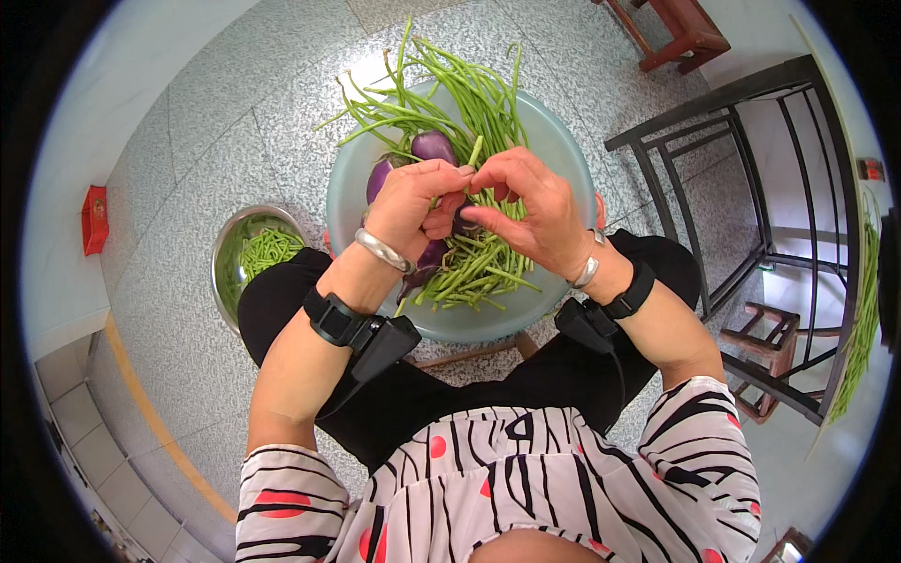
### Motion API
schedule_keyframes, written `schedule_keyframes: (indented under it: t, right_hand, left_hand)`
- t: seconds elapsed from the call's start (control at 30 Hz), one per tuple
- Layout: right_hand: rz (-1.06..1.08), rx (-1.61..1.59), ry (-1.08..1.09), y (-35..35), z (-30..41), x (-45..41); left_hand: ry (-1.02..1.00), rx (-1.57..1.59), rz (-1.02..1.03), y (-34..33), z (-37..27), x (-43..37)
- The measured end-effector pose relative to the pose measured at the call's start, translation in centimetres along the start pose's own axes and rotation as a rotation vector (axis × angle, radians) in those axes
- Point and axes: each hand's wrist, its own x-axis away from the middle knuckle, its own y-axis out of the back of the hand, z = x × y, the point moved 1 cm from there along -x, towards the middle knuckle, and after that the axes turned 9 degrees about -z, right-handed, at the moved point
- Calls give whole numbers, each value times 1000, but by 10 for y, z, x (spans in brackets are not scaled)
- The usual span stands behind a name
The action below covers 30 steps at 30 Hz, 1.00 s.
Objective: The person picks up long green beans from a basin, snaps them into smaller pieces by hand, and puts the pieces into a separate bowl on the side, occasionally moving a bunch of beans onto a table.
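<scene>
Over a wide pale green plastic basin [570, 162], my left hand [405, 200] pinches a green bean [476, 149] between thumb and fingers, its tip pointing up and away. My right hand [538, 211] meets it there, forefinger close to the left fingertips and thumb held apart; nothing shows in its grasp. Long green beans [479, 91] lie in the far side of the basin and hang over its rim. Purple eggplants [434, 146] sit at the left, partly hidden by my left hand. Shorter beans [479, 278] are heaped on the near side, under my hands.
Left of the basin, beside my knee, a metal bowl [227, 295] holds short bean pieces [271, 250]. A black metal frame table [746, 176] stands at the right, with more long beans [860, 324] on top and a wooden stool [764, 331] below. A red box [94, 219] is far left.
</scene>
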Motion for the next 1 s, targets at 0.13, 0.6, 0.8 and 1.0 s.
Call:
schedule_keyframes:
  t: [0.13, 0.6, 0.8, 1.0]
  right_hand:
    - [-21, 38, 61, -4, -7, 2]
    - [-54, -490, -689, 13, -40, -1]
    - [446, 20, -241, -14, -13, 33]
    - [703, 286, -21, -32, -16, 52]
  left_hand:
    - [-7, -20, -32, -1, 3, 0]
    - [-403, 172, -206, 46, -64, 38]
    - [-574, 352, -578, 151, -88, 103]
    - [-233, 344, -778, 351, -18, 117]
